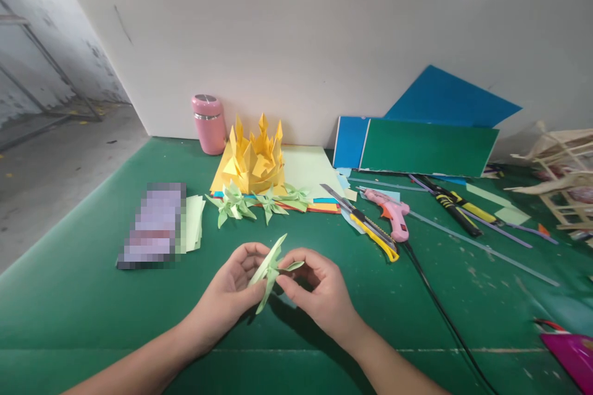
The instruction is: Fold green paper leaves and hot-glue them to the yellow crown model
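Note:
A light green folded paper flower (269, 273) is held up between my two hands, just above the green table. My left hand (236, 281) is closed on it from the left, thumb in front and fingers behind. From the right, my right hand (319, 284) pinches one of its petals between thumb and forefinger. Beyond my hands lie several finished-looking green paper flowers (233, 202) of the same kind. They rest in front of a yellow folded paper crown shape (254, 163), which stands on a stack of coloured paper (310, 166).
On the left are a blurred phone-like object (155, 225) and green paper slips (192, 222). A pink flask (209, 126) stands behind. To the right lie a utility knife (370, 231), blade out, a pink glue gun (391, 213) with its cord (440, 305), pliers-like tools (456, 207) and boards (428, 147).

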Available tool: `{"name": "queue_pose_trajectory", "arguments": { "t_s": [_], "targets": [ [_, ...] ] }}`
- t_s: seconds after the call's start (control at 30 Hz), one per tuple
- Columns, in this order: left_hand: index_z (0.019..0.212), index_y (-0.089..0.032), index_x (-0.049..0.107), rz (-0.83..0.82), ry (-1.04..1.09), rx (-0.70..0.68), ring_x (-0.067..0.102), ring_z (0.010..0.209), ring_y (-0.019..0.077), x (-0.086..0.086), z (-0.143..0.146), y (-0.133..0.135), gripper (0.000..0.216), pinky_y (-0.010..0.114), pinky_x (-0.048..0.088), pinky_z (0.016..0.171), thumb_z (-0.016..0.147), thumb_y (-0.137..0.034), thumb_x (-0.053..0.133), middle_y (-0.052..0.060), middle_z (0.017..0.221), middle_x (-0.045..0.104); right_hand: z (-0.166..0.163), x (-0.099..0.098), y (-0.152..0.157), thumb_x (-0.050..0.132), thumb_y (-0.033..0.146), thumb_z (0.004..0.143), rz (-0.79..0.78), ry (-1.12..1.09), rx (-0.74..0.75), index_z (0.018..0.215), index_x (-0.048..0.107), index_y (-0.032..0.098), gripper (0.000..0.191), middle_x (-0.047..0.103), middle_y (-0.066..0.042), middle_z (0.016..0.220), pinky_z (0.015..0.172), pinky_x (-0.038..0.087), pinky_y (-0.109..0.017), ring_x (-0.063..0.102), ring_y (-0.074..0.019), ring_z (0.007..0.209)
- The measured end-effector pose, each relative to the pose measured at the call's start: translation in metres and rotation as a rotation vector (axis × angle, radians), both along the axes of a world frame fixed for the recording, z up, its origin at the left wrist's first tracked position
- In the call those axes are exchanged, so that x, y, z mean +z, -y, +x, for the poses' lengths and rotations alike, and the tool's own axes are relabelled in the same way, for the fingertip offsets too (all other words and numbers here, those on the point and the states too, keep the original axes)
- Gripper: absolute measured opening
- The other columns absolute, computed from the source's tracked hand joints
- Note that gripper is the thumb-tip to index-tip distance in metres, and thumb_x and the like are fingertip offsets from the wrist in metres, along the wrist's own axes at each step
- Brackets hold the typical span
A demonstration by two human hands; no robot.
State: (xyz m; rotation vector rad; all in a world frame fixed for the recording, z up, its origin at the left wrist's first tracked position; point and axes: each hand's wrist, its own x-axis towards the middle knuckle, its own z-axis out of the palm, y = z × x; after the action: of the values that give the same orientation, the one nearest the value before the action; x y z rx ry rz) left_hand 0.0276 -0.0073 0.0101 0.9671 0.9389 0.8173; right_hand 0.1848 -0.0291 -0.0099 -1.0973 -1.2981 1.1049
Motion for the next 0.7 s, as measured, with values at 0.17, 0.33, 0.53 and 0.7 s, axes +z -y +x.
{"name": "queue_pose_trajectory", "arguments": {
  "t_s": [0.17, 0.33, 0.53, 0.7],
  "targets": [
    [0.091, -0.021, 0.059, 0.048, -0.046, -0.014, 0.056, 0.083, 0.0157, -0.0008, -0.0012, 0.0010, 0.033, 0.024, 0.045, 0.073, 0.063, -0.023, 0.077, 0.000, 0.085, 0.059, -0.0001, -0.0016, -0.0009, 0.064, 0.021, 0.071, -0.007, 0.039, -0.008, 0.073, 0.060, 0.020, 0.004, 0.064, -0.001, 0.076, 0.060, 0.053, -0.024, 0.061, -0.0126, 0.063],
    [0.091, -0.021, 0.059, 0.091, -0.074, -0.019, 0.057, 0.088, 0.0176, -0.0016, -0.0018, 0.0015, 0.033, 0.026, 0.046, 0.078, 0.063, -0.023, 0.077, 0.001, 0.088, 0.060, -0.0012, -0.0016, -0.0014, 0.062, 0.020, 0.070, 0.015, 0.077, 0.003, 0.070, 0.059, 0.020, 0.002, 0.063, -0.001, 0.076, 0.063, 0.053, -0.023, 0.062, -0.0141, 0.071],
    [0.090, -0.022, 0.059, 0.171, -0.112, -0.004, 0.060, 0.090, 0.0185, -0.0033, 0.0011, 0.0020, 0.030, 0.029, 0.049, 0.082, 0.064, -0.021, 0.074, 0.002, 0.089, 0.061, -0.0027, -0.0027, -0.0019, 0.059, 0.017, 0.068, 0.037, 0.068, -0.012, 0.070, 0.058, 0.020, 0.004, 0.063, -0.002, 0.078, 0.062, 0.053, -0.024, 0.062, -0.0139, 0.069],
    [0.091, -0.022, 0.058, 0.266, -0.159, -0.003, 0.062, 0.089, 0.0178, -0.0087, 0.0025, 0.0029, 0.023, 0.029, 0.051, 0.082, 0.070, -0.023, 0.068, 0.002, 0.089, 0.063, -0.0011, -0.0022, -0.0023, 0.060, 0.014, 0.069, 0.125, 0.159, -0.062, 0.067, 0.061, 0.020, 0.007, 0.064, -0.003, 0.081, 0.070, 0.051, -0.028, 0.062, -0.0162, 0.077]
  ]
}}
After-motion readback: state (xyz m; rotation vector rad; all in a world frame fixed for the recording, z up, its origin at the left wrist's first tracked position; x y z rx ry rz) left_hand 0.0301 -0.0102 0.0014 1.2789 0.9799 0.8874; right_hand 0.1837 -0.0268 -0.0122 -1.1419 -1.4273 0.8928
